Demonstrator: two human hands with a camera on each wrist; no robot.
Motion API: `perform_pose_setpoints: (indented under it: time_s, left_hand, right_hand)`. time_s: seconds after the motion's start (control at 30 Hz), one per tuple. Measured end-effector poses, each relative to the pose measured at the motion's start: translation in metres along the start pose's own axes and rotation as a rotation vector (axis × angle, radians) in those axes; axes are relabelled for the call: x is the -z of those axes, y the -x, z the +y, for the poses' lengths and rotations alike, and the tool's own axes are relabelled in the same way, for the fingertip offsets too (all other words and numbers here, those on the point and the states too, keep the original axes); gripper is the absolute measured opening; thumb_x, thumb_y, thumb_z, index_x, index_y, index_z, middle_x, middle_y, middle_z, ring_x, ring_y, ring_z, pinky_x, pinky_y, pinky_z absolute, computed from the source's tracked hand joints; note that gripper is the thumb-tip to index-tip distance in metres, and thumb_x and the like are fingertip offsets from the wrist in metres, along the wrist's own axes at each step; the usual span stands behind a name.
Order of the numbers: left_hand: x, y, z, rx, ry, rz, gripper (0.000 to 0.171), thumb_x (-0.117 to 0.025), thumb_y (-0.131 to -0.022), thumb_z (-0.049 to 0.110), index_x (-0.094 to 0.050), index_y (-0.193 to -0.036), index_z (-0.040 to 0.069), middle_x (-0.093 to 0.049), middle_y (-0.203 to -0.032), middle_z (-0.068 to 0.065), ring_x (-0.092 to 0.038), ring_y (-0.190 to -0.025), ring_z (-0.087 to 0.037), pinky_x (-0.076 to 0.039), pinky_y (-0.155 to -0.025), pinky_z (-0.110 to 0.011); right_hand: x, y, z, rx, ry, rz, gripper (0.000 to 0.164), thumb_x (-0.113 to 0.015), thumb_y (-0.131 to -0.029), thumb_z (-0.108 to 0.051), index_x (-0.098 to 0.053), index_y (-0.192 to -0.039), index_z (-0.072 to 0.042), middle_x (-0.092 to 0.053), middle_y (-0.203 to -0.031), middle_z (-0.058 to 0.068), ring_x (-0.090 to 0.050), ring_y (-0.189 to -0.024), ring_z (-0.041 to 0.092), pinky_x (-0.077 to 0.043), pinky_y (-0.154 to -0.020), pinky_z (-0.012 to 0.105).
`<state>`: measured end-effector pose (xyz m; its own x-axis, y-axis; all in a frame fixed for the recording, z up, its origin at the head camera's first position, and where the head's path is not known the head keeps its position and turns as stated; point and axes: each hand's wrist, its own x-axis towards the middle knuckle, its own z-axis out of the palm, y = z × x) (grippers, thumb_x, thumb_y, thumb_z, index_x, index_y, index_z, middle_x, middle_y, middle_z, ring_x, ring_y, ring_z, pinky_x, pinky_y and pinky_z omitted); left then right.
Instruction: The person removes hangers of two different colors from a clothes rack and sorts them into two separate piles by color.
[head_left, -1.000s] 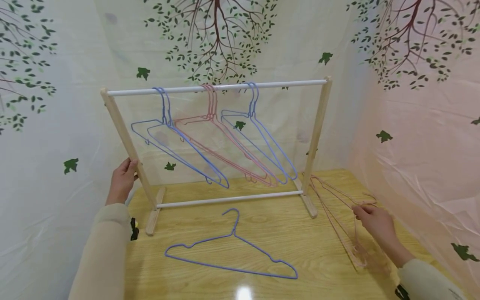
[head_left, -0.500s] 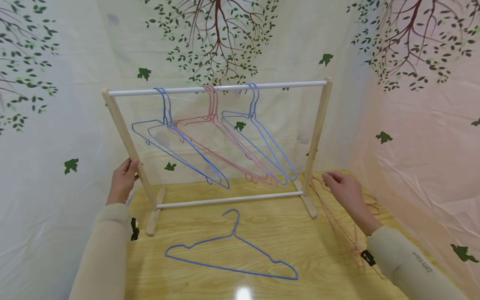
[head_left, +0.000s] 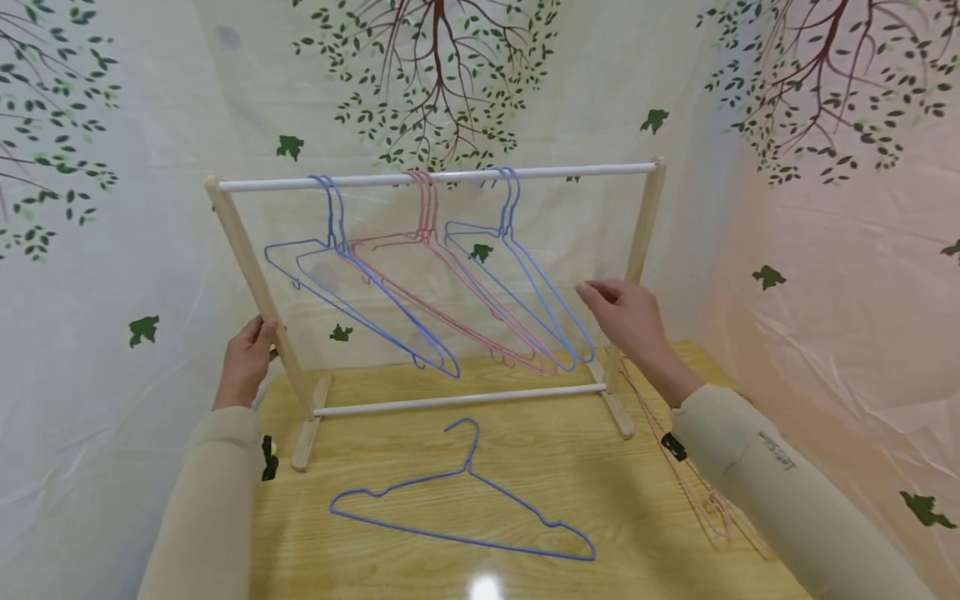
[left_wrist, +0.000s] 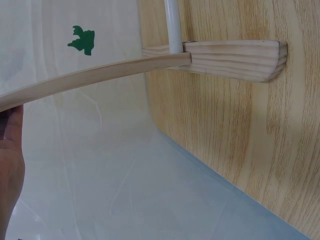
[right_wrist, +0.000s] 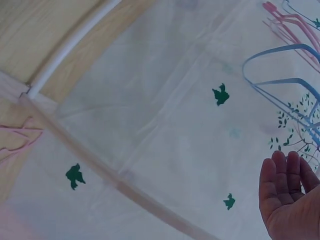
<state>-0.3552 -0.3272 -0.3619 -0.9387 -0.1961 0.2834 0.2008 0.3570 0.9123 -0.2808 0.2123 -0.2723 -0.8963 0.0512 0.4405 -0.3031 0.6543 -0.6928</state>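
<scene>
At frame left, our left hand (head_left: 243, 358) grips the rack (head_left: 375, 179); right of centre, our right hand (head_left: 627, 315) is relaxed, empty. Upper-centre hangers (head_left: 427, 221) hang; lower-centre blue hanger (head_left: 469, 463), lower-right pink hangers (head_left: 711, 504) remain unhung

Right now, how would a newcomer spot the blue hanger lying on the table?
Find the wooden rack on the table. In front of its white lower bar, the blue hanger lies with its hook toward that bar. It is the only blue one seen lying down; the other blue hangers hang from the rack.
</scene>
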Motion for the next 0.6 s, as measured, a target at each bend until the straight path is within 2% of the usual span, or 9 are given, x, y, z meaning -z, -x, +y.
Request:
perform_pose_setpoints:
  time_s: [0.23,0.43,0.6]
  left_hand:
    - [0.000,0.002,0.001,-0.006,0.000,-0.008,0.062,-0.038,-0.105,0.044,-0.034,-0.154,0.006,-0.049,-0.134,-0.017,-0.051,-0.117,-0.013,-0.048,-0.105,-0.038]
    - [0.001,0.004,0.003,-0.010,0.003,-0.018,0.063,-0.038,-0.105,0.044,-0.033,-0.154,0.004,-0.049,-0.134,-0.017,-0.052,-0.117,-0.014,-0.047,-0.106,-0.040]
    - [0.003,0.004,0.003,-0.011,0.014,-0.011,0.063,-0.041,-0.105,0.043,-0.036,-0.152,0.003,-0.056,-0.121,-0.002,-0.054,-0.108,-0.007,-0.049,-0.103,-0.038]
  right_hand:
    - [-0.010,-0.008,-0.014,0.000,-0.011,-0.011,0.045,-0.062,-0.098,-0.043,-0.070,-0.124,-0.007,-0.069,-0.116,0.012,-0.063,-0.103,0.027,-0.054,-0.089,0.045]
    - [-0.018,-0.010,-0.015,0.004,-0.028,-0.012,0.039,-0.066,-0.097,-0.037,-0.072,-0.119,-0.005,-0.070,-0.110,0.012,-0.064,-0.097,0.025,-0.056,-0.082,0.041]
    - [-0.021,-0.011,-0.015,0.011,-0.030,-0.012,0.037,-0.067,-0.096,-0.035,-0.073,-0.117,-0.006,-0.071,-0.108,0.011,-0.065,-0.094,0.025,-0.056,-0.079,0.040]
